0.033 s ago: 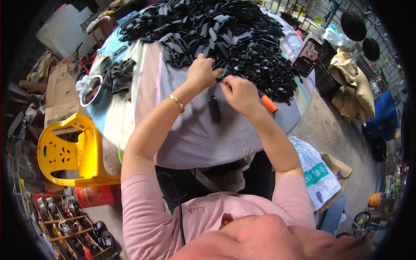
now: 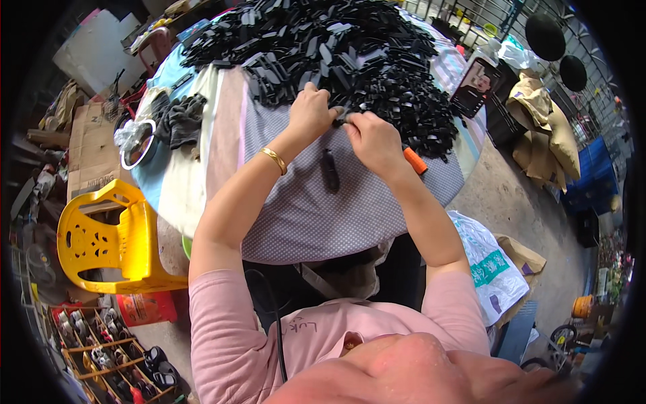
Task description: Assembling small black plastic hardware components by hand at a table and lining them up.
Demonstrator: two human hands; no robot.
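My left hand [image 2: 311, 113] is over the near edge of a large heap of flat black plastic strips [image 2: 296, 47]. Its thumb and fingers are closed on a small black piece [image 2: 340, 118]. Just to the right, my right hand [image 2: 375, 140] has its fingertips pinched together beside that piece; what they hold, if anything, is too small to make out. Smaller black pieces [image 2: 414, 108] are heaped beyond my right hand. On the cloth below my hands lies a dark, elongated object [image 2: 330, 170]. An orange cylinder [image 2: 415, 161] rests by my right wrist.
A patterned cloth [image 2: 296, 222] covers the round table. At its left are dark gloves [image 2: 178, 118] and a white-rimmed bowl [image 2: 140, 151]; at its right stands a phone [image 2: 476, 87]. A yellow chair [image 2: 128, 236] is at the left, a white bag [image 2: 494, 269] at the right.
My right fingertips have come slightly farther up, closer to the left hand's fingertips. The whole view has shifted a little; the rest looks the same.
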